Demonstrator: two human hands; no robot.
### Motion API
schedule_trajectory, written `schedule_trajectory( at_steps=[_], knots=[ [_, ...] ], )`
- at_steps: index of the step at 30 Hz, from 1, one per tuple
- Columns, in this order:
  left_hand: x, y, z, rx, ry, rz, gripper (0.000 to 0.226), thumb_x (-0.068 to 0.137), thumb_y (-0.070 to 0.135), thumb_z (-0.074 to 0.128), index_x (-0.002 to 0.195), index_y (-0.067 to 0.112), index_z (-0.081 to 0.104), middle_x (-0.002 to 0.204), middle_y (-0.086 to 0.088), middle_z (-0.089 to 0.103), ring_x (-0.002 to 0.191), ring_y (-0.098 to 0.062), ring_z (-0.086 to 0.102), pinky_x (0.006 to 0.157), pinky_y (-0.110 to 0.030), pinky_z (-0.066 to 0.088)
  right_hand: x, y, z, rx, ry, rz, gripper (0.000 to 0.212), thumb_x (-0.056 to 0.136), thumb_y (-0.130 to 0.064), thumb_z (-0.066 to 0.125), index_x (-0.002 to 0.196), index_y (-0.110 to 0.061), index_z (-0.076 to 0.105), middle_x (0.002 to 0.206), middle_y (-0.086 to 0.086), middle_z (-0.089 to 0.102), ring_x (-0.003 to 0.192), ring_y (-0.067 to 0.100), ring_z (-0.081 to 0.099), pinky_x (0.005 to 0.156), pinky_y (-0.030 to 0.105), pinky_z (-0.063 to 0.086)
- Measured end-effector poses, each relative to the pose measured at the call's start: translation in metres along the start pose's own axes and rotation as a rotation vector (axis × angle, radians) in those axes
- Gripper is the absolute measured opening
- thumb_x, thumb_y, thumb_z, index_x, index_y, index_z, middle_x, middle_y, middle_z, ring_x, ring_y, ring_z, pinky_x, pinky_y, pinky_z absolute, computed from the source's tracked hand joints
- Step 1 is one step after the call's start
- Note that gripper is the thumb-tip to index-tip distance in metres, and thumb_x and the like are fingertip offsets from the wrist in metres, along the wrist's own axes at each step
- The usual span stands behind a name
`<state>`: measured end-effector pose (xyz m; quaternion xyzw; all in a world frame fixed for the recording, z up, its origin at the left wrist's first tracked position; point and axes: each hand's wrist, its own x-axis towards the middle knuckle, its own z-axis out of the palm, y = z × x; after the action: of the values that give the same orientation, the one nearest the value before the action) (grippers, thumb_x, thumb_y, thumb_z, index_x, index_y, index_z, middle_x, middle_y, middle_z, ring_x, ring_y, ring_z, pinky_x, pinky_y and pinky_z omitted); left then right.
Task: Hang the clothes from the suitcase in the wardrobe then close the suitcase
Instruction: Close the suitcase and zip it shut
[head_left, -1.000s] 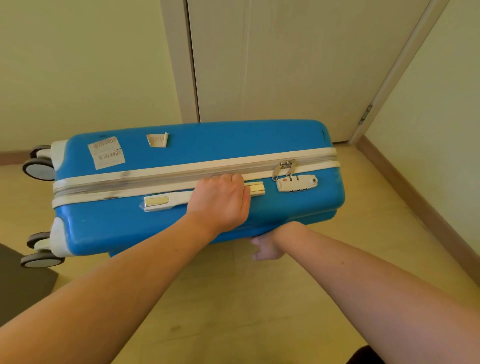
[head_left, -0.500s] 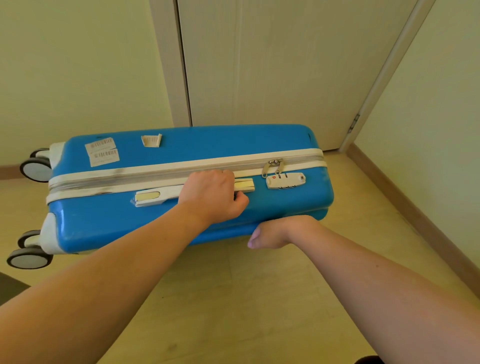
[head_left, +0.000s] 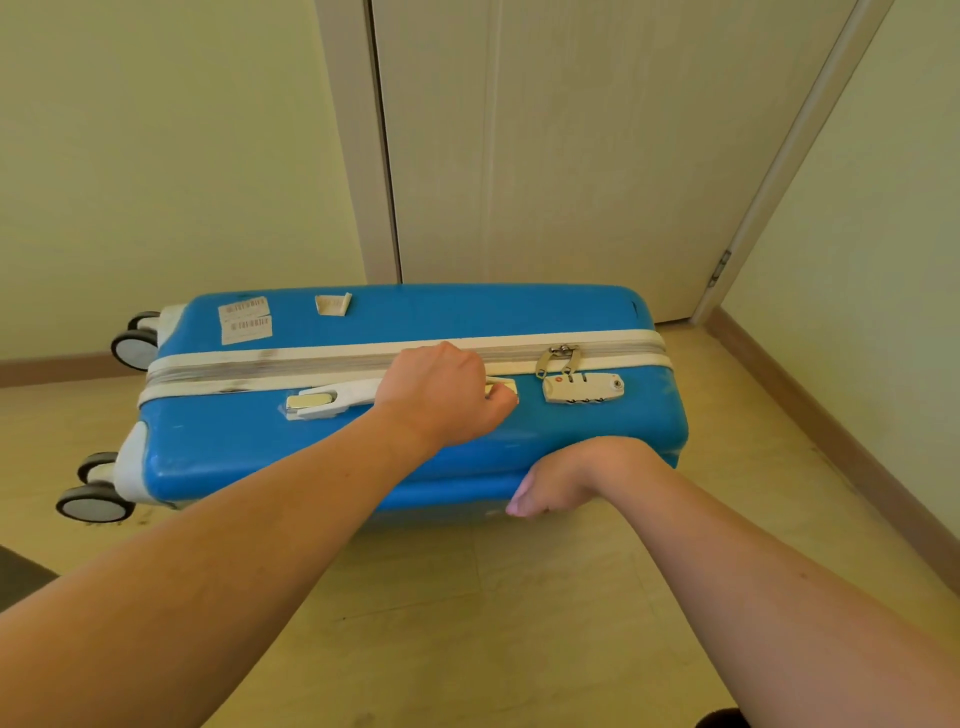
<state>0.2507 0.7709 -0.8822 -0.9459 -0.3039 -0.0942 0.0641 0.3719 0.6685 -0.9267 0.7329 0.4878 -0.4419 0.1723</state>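
Note:
A blue hard-shell suitcase (head_left: 415, 317) lies lengthwise in front of me, low over the floor, with its wheels (head_left: 93, 504) at the left. Its white zipper band runs all the way round and is zipped, and the zipper pulls (head_left: 558, 358) sit by a white combination lock (head_left: 582, 387). My left hand (head_left: 441, 395) grips the white side handle (head_left: 332, 402) from above. My right hand (head_left: 566, 478) holds the suitcase's lower front edge, with the thumb showing and the fingers hidden under the shell. No clothes or wardrobe are in view.
A pale door (head_left: 571, 156) stands shut just behind the suitcase, in a corner between two walls. A brown baseboard (head_left: 831, 415) runs along the right wall. A dark object (head_left: 21, 577) pokes in at the lower left. Bare wooden floor (head_left: 493, 597) lies between me and the suitcase.
The suitcase has sunk a little toward the floor. My right hand has slid from beneath the shell out to its lower front edge. My left hand keeps its hold on the handle.

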Motion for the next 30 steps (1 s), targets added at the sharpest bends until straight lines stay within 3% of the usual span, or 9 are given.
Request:
schedule_trajectory(
  at_steps=[2, 6, 12, 19, 26, 28, 30],
  knots=[
    [0.001, 0.001, -0.006, -0.019, -0.014, -0.006, 0.044, 0.091, 0.042, 0.035, 0.059, 0.014, 0.046, 0.058, -0.002, 0.043, 0.058, -0.023, 0.046, 0.055, -0.031, 0.033, -0.004, -0.003, -0.002, 0.038, -0.059, 0.031, 0.048, 0.099, -0.045, 0.044, 0.142, -0.024, 0.049, 0.142, -0.007, 0.053, 0.120, 0.014, 0.051, 0.112, 0.039, 0.034],
    [-0.001, 0.006, -0.013, -0.064, -0.032, 0.000, 0.041, 0.092, 0.035, 0.035, 0.058, 0.014, 0.046, 0.059, -0.003, 0.046, 0.052, -0.019, 0.042, 0.051, -0.031, 0.028, -0.006, 0.001, 0.001, 0.159, -0.207, 0.091, 0.049, 0.101, -0.036, 0.044, 0.148, -0.023, 0.040, 0.150, -0.004, 0.044, 0.140, 0.015, 0.038, 0.118, 0.044, 0.026],
    [-0.005, 0.014, -0.020, -0.080, -0.060, 0.008, 0.040, 0.093, 0.034, 0.033, 0.060, 0.015, 0.046, 0.061, -0.003, 0.048, 0.055, -0.019, 0.045, 0.054, -0.031, 0.034, -0.013, 0.009, 0.003, 0.208, -0.285, 0.126, 0.053, 0.102, -0.040, 0.040, 0.151, -0.023, 0.033, 0.152, -0.005, 0.041, 0.145, 0.014, 0.028, 0.121, 0.044, 0.018],
    [-0.002, 0.011, -0.020, -0.062, -0.126, -0.008, 0.038, 0.095, 0.034, 0.031, 0.063, 0.017, 0.045, 0.065, -0.002, 0.046, 0.059, -0.021, 0.046, 0.058, -0.032, 0.037, -0.024, 0.007, 0.004, 0.256, -0.256, 0.065, 0.042, 0.104, -0.034, 0.039, 0.143, -0.021, 0.046, 0.147, 0.001, 0.049, 0.138, 0.017, 0.041, 0.118, 0.042, 0.024],
    [0.004, 0.007, -0.007, -0.058, -0.076, -0.023, 0.035, 0.098, 0.024, 0.029, 0.068, 0.019, 0.046, 0.065, 0.001, 0.043, 0.067, -0.026, 0.048, 0.059, -0.032, 0.038, -0.056, 0.010, -0.015, 0.388, 0.120, -0.079, 0.034, 0.103, -0.031, 0.041, 0.101, -0.011, 0.069, 0.102, 0.004, 0.075, 0.098, 0.016, 0.070, 0.093, 0.033, 0.052],
    [0.005, 0.006, -0.002, -0.051, -0.043, -0.036, 0.036, 0.097, 0.023, 0.030, 0.064, 0.020, 0.041, 0.068, 0.000, 0.046, 0.068, -0.026, 0.046, 0.057, -0.031, 0.035, -0.072, 0.016, -0.024, 0.496, 0.337, -0.161, 0.034, 0.103, -0.029, 0.040, 0.091, -0.010, 0.066, 0.089, 0.005, 0.076, 0.082, 0.016, 0.072, 0.082, 0.034, 0.054],
    [0.009, 0.004, 0.003, -0.058, -0.036, -0.053, 0.038, 0.099, 0.028, 0.028, 0.066, 0.018, 0.043, 0.078, -0.003, 0.050, 0.076, -0.025, 0.046, 0.060, -0.033, 0.036, -0.076, 0.027, -0.030, 0.559, 0.710, -0.194, 0.031, 0.101, -0.029, 0.042, 0.087, -0.012, 0.065, 0.078, 0.002, 0.072, 0.068, 0.013, 0.066, 0.070, 0.034, 0.052]
  ],
)
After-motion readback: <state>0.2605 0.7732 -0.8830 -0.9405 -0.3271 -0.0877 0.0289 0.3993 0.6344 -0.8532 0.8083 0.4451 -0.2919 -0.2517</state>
